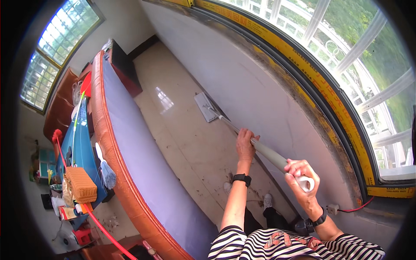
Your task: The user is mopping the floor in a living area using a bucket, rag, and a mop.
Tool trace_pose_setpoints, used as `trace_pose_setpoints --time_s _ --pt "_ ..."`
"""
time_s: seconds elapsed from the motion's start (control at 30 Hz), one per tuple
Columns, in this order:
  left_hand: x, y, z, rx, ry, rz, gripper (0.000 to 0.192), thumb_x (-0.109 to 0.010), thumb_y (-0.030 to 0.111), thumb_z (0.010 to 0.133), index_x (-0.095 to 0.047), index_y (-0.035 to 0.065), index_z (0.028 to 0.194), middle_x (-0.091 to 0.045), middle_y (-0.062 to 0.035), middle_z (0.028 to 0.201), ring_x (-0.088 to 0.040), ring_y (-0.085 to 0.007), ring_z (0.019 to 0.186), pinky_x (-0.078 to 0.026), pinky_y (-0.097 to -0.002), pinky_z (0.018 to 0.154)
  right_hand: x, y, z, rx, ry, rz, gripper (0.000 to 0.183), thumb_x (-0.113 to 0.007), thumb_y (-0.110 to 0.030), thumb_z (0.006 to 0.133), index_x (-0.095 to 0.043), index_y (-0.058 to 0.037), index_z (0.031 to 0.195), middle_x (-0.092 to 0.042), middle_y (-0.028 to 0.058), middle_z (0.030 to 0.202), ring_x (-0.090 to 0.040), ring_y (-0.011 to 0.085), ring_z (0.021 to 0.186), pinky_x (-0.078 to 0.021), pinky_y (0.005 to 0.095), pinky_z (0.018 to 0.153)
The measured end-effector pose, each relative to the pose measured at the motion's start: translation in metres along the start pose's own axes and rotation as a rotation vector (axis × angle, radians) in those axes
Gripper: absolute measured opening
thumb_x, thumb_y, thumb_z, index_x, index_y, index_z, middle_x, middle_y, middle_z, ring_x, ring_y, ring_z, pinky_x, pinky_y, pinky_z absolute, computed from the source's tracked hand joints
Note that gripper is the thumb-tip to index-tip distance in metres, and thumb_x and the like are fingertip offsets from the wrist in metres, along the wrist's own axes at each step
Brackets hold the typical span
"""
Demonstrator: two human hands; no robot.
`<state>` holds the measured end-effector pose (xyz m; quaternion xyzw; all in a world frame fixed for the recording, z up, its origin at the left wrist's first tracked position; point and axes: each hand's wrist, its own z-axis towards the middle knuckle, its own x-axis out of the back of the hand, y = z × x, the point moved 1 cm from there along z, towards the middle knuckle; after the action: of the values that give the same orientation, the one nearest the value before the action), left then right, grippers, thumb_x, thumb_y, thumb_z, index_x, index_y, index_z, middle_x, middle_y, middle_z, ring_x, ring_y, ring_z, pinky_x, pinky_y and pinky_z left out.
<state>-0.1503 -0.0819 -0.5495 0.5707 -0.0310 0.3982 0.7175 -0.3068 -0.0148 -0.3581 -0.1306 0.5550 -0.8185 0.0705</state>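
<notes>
A flat mop's long pale handle slants down across the view from my body toward the wall. My left hand grips it partway along. Higher up, my right hand is wrapped around the handle near its white hooked end. The rectangular mop head lies flat on the tiled floor, close to the foot of the white wall. Dark bits of debris are scattered on the tiles near my feet.
A sofa back with brown leather trim runs along the left. Beyond it, a blue table carries a woven basket and a blue-bristled brush. A dark-topped cabinet stands at the far end. A barred window curves along the right.
</notes>
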Motion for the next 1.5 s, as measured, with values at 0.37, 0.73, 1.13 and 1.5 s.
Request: trace_pose_setpoints --time_s 0.37,0.73,1.13,1.5 --pt "-0.006 0.139 -0.079 -0.105 -0.200 -0.157 0.027 -0.069 0.019 0.061 -0.045 0.0060 0.063 -0.048 -0.0077 0.065 -0.050 -0.0269 0.071 -0.040 -0.0374 0.064 0.107 -0.114 -0.042 -0.177 0.087 -0.146 0.026 -0.059 -0.006 0.066 -0.034 -0.0116 0.069 -0.047 0.0049 0.067 -0.051 0.0181 0.070 -0.0411 0.0415 0.080" --pt "-0.014 0.008 -0.042 -0.171 -0.150 0.090 0.021 -0.066 0.016 0.063 -0.047 0.0069 0.069 -0.050 -0.0078 0.076 -0.049 -0.0270 0.080 -0.038 -0.0404 0.078 0.048 -0.001 -0.059 -0.069 -0.186 -0.105 0.028 -0.064 0.005 0.066 -0.040 -0.0065 0.072 -0.057 0.0116 0.085 -0.054 0.0295 0.095 -0.0393 0.0455 0.085" --pt "0.033 -0.031 -0.002 -0.089 0.056 0.180 0.023 -0.067 0.016 0.062 -0.047 0.0066 0.066 -0.050 -0.0063 0.075 -0.048 -0.0269 0.076 -0.039 -0.0368 0.067 -0.004 0.022 0.009 0.026 -0.479 -0.083 0.031 -0.072 -0.004 0.062 -0.042 -0.0051 0.068 -0.061 0.0095 0.094 -0.052 0.0297 0.101 -0.0416 0.0388 0.084" --pt "0.072 0.002 -0.079 0.144 0.278 0.221 0.024 -0.066 0.017 0.066 -0.044 0.0076 0.067 -0.050 -0.0069 0.075 -0.050 -0.0273 0.085 -0.037 -0.0415 0.084 0.017 -0.021 0.023 -0.080 -0.792 0.089 0.027 -0.072 -0.005 0.062 -0.046 -0.0067 0.070 -0.062 0.0095 0.092 -0.051 0.0278 0.103 -0.0438 0.0391 0.082"
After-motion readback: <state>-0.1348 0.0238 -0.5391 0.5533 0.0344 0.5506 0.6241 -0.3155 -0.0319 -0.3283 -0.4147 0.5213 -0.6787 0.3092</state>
